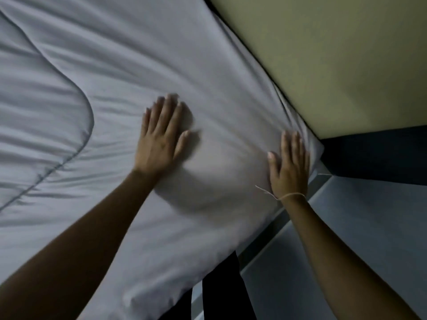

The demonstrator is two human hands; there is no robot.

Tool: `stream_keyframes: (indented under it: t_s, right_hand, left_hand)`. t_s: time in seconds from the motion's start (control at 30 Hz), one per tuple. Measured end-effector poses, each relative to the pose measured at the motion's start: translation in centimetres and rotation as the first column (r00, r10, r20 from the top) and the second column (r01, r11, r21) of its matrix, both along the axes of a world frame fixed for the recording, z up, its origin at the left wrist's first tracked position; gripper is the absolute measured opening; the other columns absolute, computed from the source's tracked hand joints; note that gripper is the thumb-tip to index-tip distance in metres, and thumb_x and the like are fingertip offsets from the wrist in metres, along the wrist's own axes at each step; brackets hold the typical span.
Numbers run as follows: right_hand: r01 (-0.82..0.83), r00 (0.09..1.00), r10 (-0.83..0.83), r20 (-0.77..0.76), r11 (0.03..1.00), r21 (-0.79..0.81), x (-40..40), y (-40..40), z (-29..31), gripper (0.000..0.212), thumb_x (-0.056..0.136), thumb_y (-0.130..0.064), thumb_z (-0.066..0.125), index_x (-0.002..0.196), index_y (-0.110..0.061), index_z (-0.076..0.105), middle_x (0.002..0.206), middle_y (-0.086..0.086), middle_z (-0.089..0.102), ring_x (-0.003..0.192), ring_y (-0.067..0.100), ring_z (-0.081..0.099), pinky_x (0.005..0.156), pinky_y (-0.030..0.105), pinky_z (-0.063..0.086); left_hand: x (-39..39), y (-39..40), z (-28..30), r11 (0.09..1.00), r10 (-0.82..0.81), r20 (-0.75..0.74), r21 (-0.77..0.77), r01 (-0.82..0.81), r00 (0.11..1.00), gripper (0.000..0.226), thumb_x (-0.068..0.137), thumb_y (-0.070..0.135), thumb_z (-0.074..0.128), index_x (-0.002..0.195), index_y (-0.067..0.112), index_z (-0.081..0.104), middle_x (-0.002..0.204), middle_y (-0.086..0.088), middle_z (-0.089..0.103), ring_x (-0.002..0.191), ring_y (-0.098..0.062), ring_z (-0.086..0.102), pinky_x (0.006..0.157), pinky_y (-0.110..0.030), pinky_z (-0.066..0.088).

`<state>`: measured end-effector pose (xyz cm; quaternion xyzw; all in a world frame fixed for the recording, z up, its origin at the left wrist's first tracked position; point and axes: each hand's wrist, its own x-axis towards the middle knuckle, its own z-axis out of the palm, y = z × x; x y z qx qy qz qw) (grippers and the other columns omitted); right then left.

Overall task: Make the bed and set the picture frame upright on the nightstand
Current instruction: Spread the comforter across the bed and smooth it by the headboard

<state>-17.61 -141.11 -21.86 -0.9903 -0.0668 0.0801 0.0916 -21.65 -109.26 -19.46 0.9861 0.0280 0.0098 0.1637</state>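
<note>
On the grey pillow (208, 181), left hand (159, 139) and right hand (288, 167) press flat, each grip open-fingered.

Dim, bluish light; soft motion blur, shadows beside the hands.

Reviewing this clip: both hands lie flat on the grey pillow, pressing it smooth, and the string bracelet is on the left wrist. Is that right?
Not quite. The head view shows the string bracelet on the right wrist, not the left. The rest holds: the left hand and the right hand both lie flat with straight fingers on the grey pillow.
</note>
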Motion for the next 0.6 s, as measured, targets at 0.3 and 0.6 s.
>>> stream_keyframes:
  t_s: [0.3,0.6]
  right_hand:
    - [0.146,0.979,-0.175,0.105,0.959,0.242,-0.6,-0.7,2.2,0.050,0.103,-0.034,0.033,0.149,-0.014,0.030,0.159,0.010,0.019,0.149,0.024,0.007,0.121,0.044,0.006]
    - [0.062,0.998,-0.059,-0.036,0.994,0.095,-0.2,-2.4,2.3,0.062,0.099,-0.052,0.026,0.154,-0.028,0.010,0.162,0.007,0.005,0.149,0.024,0.001,0.120,0.051,0.011]
  left_hand:
    - [-2.4,-10.3,-1.1,0.952,-0.290,-0.099,0.072,0.297,0.952,0.070,0.096,0.057,0.028,0.151,0.014,0.020,0.158,-0.013,0.014,0.146,-0.034,0.008,0.118,-0.050,0.008]
    - [-11.4,-16.9,0.3,0.767,-0.621,-0.234,0.014,0.641,0.748,0.070,0.094,0.062,0.023,0.151,0.022,0.016,0.159,-0.012,0.003,0.145,-0.038,-0.003,0.117,-0.052,0.000]
